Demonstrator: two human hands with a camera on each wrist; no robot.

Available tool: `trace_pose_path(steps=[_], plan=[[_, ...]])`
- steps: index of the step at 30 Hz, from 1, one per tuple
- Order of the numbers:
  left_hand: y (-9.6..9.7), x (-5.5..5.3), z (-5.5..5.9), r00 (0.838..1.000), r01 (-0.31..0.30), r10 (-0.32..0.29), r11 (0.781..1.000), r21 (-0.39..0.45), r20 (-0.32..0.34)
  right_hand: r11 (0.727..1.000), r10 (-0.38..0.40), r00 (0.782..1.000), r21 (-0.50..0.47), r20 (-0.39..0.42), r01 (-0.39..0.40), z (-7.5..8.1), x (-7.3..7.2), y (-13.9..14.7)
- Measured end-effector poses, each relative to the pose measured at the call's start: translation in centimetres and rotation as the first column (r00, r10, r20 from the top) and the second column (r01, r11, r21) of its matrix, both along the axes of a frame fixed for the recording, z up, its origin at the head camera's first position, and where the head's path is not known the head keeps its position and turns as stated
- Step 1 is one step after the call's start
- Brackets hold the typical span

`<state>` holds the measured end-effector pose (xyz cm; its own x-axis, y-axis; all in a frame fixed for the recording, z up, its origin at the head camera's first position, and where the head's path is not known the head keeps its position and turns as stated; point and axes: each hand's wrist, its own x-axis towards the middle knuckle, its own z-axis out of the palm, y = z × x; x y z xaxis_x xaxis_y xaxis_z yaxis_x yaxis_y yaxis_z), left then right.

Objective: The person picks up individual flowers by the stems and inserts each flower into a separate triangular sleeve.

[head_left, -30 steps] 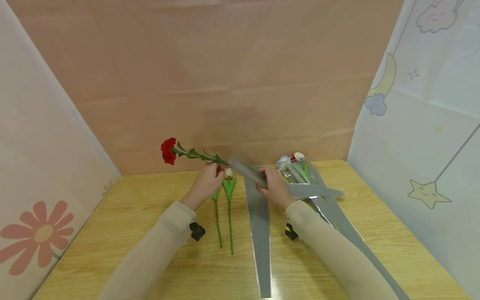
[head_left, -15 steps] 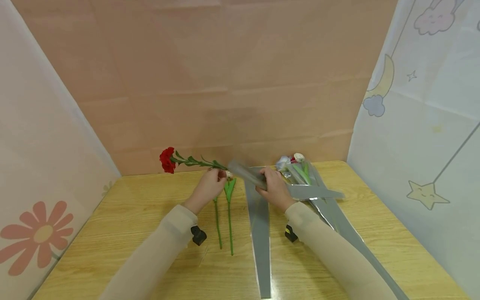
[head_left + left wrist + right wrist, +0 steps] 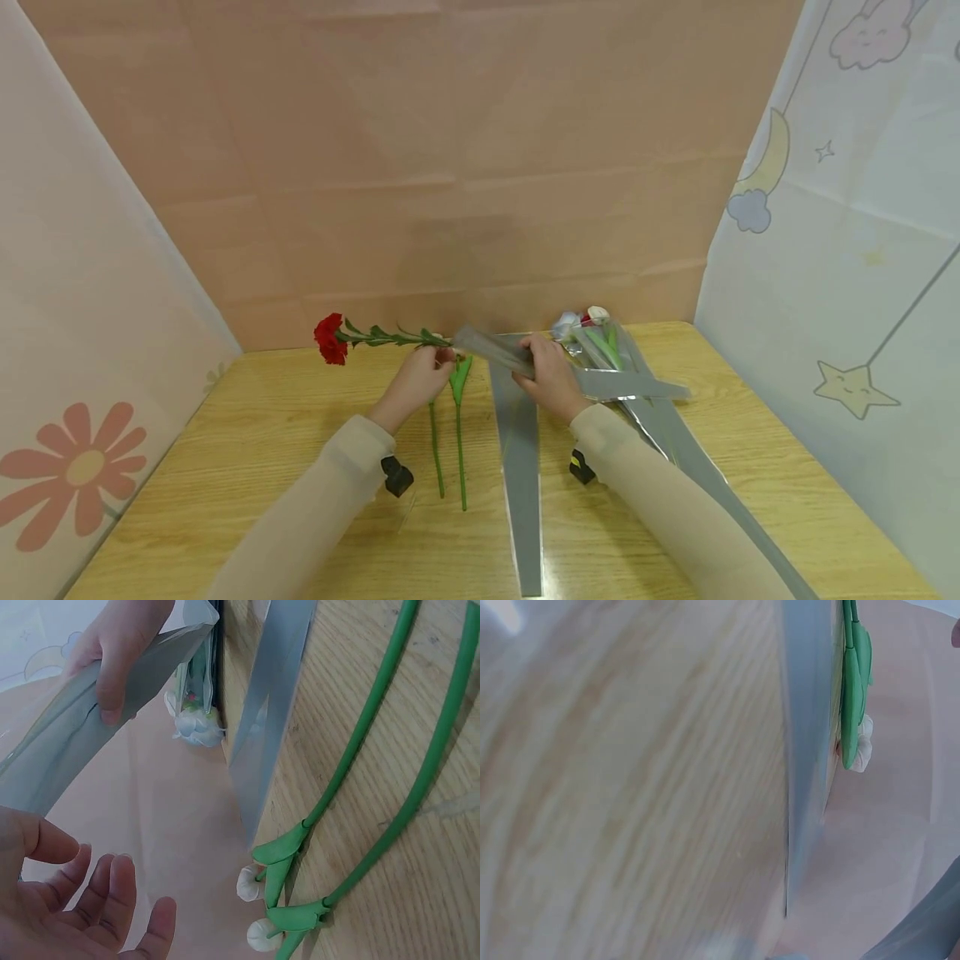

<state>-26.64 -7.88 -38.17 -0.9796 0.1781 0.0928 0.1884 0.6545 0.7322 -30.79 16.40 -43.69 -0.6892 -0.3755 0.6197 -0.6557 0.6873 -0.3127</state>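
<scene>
My right hand [image 3: 551, 379] grips a grey-and-clear flower sleeve [image 3: 491, 348], thumb across its near side in the left wrist view. Out of the sleeve's left end sticks a red carnation [image 3: 331, 339], its leafy stem nearly level above the table. Just below that stem is my left hand [image 3: 418, 379], its fingers [image 3: 112, 900] loosely bent and spread, with nothing between them in the left wrist view. Two white tulips [image 3: 264, 935] with green stems lie on the table beside the left hand, which partly hides their heads in the head view.
A flat grey sleeve [image 3: 520, 467] lies lengthwise between the hands. Right of the right hand, wrapped flowers [image 3: 600, 333] lie at the back, with another grey strip [image 3: 630, 383] across them. A peach backdrop [image 3: 450, 167] stands behind the wooden table [image 3: 300, 467].
The carnation's flower head has sunk and its stem has swung closer to level. My left hand has moved down slightly. The right hand keeps its grip on the sleeve.
</scene>
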Motion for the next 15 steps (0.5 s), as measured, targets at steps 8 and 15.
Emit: trace_pose_path(steps=[8,15], plan=[[-0.10,0.13,-0.33,1.000,0.002,-0.003,1.000,0.014,0.031,1.000,0.001,1.000,-0.016,0.020,-0.001,-0.05,-0.03,-0.08],[-0.09,0.13,-0.72,0.999,0.026,-0.026,1.000,0.017,0.029,0.999,0.005,1.000,-0.034,0.029,-0.004,-0.08,-0.03,-0.11]])
